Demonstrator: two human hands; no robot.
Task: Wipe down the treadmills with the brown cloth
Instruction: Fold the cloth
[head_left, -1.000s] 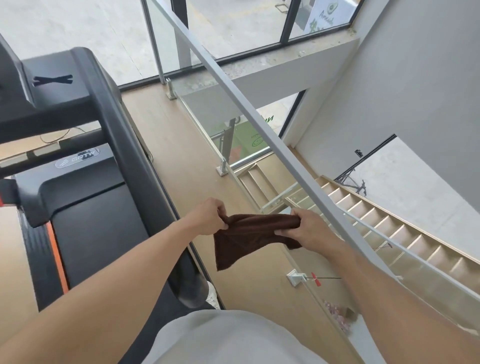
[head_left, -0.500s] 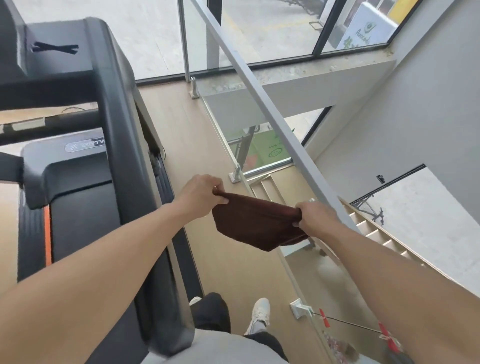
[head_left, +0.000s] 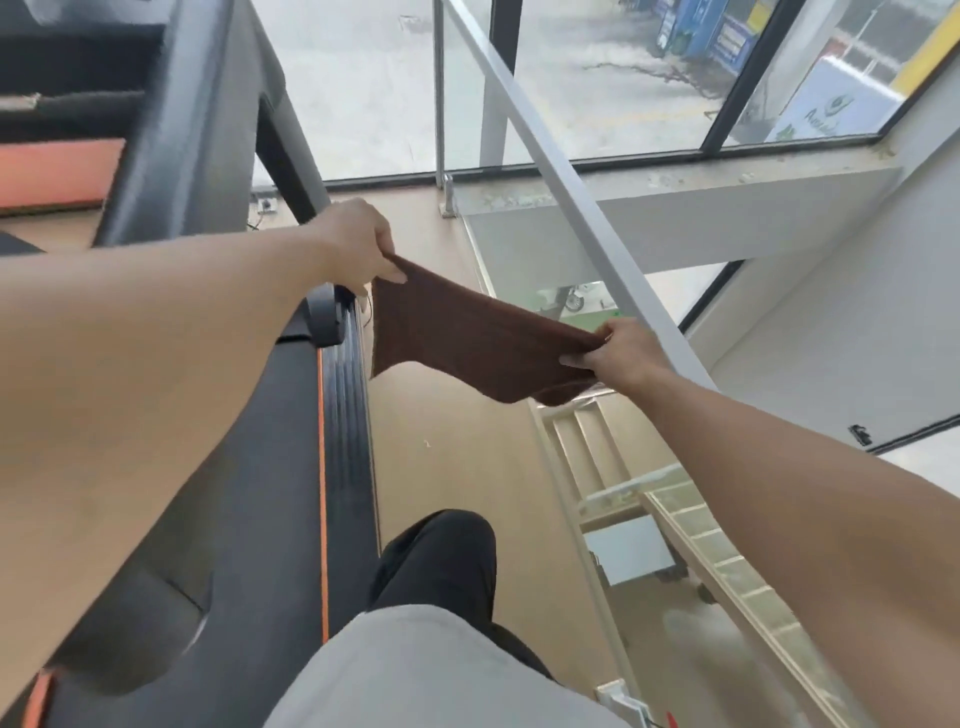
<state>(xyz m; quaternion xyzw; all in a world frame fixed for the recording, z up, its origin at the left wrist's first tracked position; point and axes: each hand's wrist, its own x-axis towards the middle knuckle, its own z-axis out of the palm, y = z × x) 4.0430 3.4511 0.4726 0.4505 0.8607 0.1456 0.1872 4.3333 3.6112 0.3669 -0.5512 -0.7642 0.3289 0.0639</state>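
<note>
Here both arms reach forward, left hand (head_left: 358, 247) and right hand (head_left: 618, 353) pinching the brown cloth (head_left: 467, 338) taut beside the treadmill (head_left: 291, 467).

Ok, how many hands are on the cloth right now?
2. The left hand pinches the brown cloth at its upper left corner; the right hand grips its right end.

my brown cloth (head_left: 467, 338) hangs stretched mid-frame, sagging; the black, orange-striped treadmill (head_left: 291, 467) fills the frame's left.

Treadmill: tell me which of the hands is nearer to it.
Left. The left hand grips the brown cloth just above the treadmill side rail; the right hand holds the other end out by the glass railing.
</note>
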